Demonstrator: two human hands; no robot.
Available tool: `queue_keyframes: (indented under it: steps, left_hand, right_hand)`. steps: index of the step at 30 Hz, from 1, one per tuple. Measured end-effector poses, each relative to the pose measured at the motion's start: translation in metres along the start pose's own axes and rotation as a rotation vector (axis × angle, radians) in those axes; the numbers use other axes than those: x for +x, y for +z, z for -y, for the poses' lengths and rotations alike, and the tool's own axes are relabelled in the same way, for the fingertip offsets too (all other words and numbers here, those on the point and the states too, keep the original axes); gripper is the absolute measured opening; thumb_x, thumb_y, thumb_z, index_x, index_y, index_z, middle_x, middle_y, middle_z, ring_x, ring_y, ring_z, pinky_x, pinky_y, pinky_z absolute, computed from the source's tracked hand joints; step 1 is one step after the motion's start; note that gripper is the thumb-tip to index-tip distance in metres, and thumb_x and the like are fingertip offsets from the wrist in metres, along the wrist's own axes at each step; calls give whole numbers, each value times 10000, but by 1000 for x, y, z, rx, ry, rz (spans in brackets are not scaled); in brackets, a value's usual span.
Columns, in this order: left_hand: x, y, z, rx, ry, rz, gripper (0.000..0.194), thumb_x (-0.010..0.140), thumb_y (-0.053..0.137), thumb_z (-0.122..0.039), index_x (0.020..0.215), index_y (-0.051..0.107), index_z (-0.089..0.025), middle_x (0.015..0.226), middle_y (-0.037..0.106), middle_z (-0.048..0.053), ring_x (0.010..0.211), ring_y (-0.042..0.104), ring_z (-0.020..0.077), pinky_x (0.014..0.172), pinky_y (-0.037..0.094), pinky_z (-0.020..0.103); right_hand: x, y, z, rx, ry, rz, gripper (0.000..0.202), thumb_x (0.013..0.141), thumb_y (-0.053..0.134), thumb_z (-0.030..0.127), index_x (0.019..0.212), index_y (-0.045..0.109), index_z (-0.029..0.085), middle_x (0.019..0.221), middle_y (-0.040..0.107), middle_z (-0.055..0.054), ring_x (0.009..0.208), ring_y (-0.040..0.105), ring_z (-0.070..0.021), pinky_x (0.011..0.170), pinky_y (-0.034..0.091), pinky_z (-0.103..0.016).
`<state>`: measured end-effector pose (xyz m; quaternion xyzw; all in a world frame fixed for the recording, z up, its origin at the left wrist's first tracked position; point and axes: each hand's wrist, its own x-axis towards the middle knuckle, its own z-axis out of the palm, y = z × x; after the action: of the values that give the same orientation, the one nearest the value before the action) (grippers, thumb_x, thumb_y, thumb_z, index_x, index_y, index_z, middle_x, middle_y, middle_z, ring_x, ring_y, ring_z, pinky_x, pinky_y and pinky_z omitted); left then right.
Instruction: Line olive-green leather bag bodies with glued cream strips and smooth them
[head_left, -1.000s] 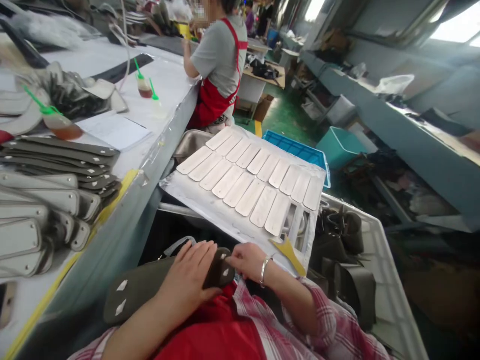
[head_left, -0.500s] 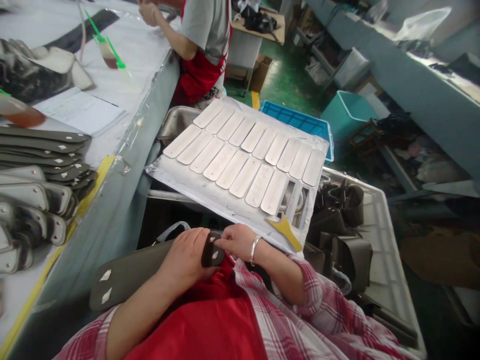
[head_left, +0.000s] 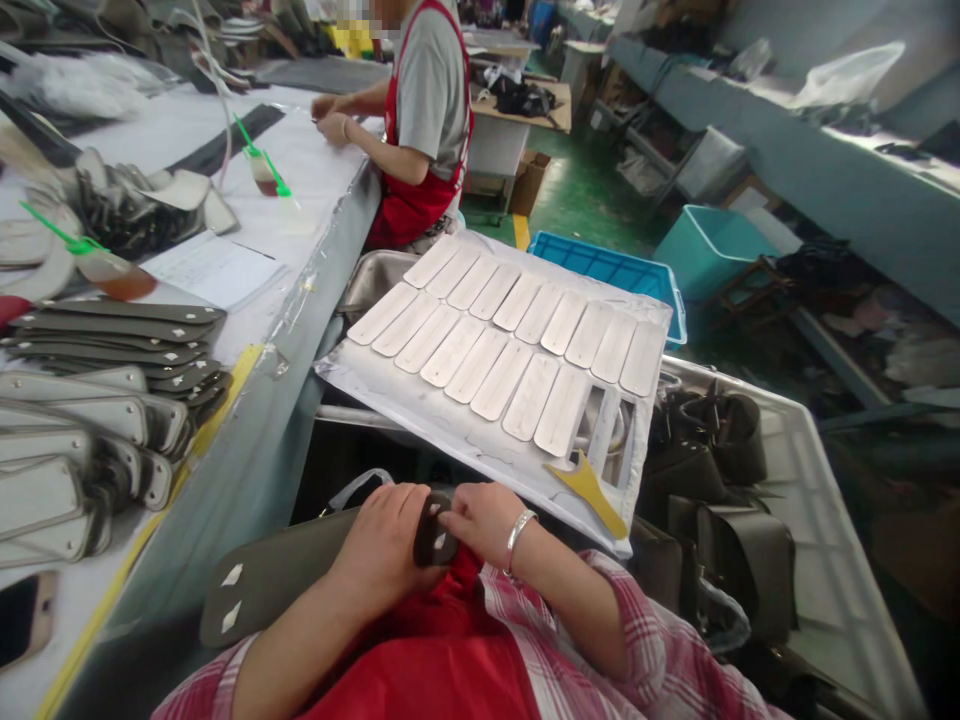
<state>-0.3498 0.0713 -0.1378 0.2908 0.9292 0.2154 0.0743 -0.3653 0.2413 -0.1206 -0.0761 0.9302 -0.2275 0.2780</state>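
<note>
A long dark olive strap piece (head_left: 289, 570) with rounded ends lies across my lap, white tabs showing near both ends. My left hand (head_left: 386, 545) is wrapped over it close to its right end. With fingers pinched, my right hand (head_left: 484, 520) presses at a white tab on that same end; whether the tab itself is between the fingertips cannot be made out. Beyond my hands, a board (head_left: 450, 425) covered in pale sheeting carries two rows of cream rounded pieces (head_left: 450, 350). A yellow notched spreader (head_left: 592, 492) rests on its near right corner.
On the left table, dark strap pieces (head_left: 112, 335), pale-backed pieces (head_left: 75, 440), a phone (head_left: 26, 615) and a glue bottle (head_left: 112, 272) lie near the edge. A white crate (head_left: 832, 520) of dark bags (head_left: 742, 560) stands right. A co-worker (head_left: 435, 110) is ahead, near a blue crate (head_left: 600, 262).
The view has tilted up and shifted left, so more of the left table and the co-worker shows. Both hands keep nearly the same hold on the strap piece.
</note>
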Motion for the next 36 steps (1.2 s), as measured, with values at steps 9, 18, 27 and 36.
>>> queue_keyframes:
  steps: [9, 18, 27, 36]
  left_hand:
    - [3, 1, 3, 38, -51, 56, 561, 554, 683, -373, 1021, 460, -158, 1035, 547, 120, 979, 506, 294, 888, 375, 435]
    - [-1, 2, 6, -49, -93, 37, 769, 485, 717, -539, 1096, 456, -153, 1069, 550, 119, 1001, 501, 293, 989, 283, 495]
    - [-118, -79, 78, -270, -766, -248, 271, 852, 401, -392, 790, 558, -180, 739, 568, 19, 712, 526, 164, 664, 409, 291]
    - [-153, -69, 116, -670, -899, -218, 313, 730, 541, -450, 632, 514, -155, 597, 504, -30, 580, 450, 119, 527, 331, 216]
  right_hand:
    - [4, -4, -2, 41, 11, 36, 278, 781, 498, 411, 662, 592, 177, 719, 637, -31, 663, 548, -145, 568, 318, -236]
    - [15, -6, 2, 42, -15, 98, 268, 775, 487, 361, 576, 498, 183, 557, 563, -11, 524, 503, -122, 480, 289, -228]
    - [26, 5, -1, 441, 205, 305, 395, 682, 498, 554, 580, 350, 203, 395, 369, 70, 320, 335, -59, 346, 219, -181]
    - [29, 6, 10, 371, 300, 301, 434, 628, 497, 611, 574, 374, 199, 414, 412, 61, 312, 373, -59, 329, 220, -177]
